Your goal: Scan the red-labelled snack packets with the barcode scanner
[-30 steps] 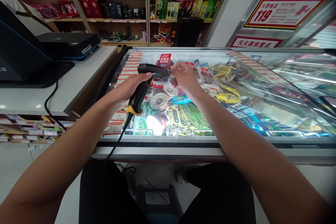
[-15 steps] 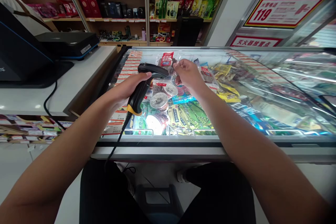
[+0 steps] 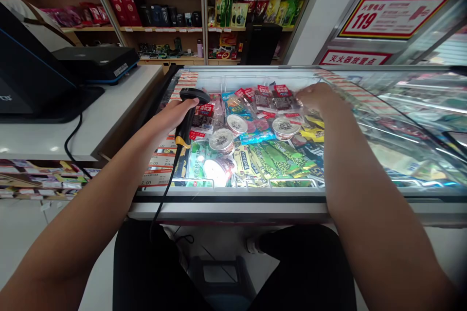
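Observation:
My left hand (image 3: 178,114) is closed around the grip of a black and yellow barcode scanner (image 3: 186,124), held over the left part of a display freezer. Below the scanner head lies a clear pack with a red label (image 3: 203,119). Over on the right, my right hand (image 3: 314,96) has its fingers bent at the right edge of another red-labelled clear pack of dark food (image 3: 282,97); the fingertips are partly blurred. A similar pack (image 3: 264,98) lies beside it. Round tubs with clear lids (image 3: 286,126) and green pea-printed bags (image 3: 279,155) lie nearer to me.
The freezer's front rim (image 3: 233,210) runs across before my knees. A white counter (image 3: 124,107) with a black screen (image 3: 29,68) stands at left. The scanner cable (image 3: 168,187) hangs over the rim. A stool (image 3: 221,277) is below; stocked shelves (image 3: 160,27) stand behind.
My right hand has moved right, away from the scanner, and the red-labelled pack it held near the scanner has left that spot. My left hand and the scanner have shifted slightly left.

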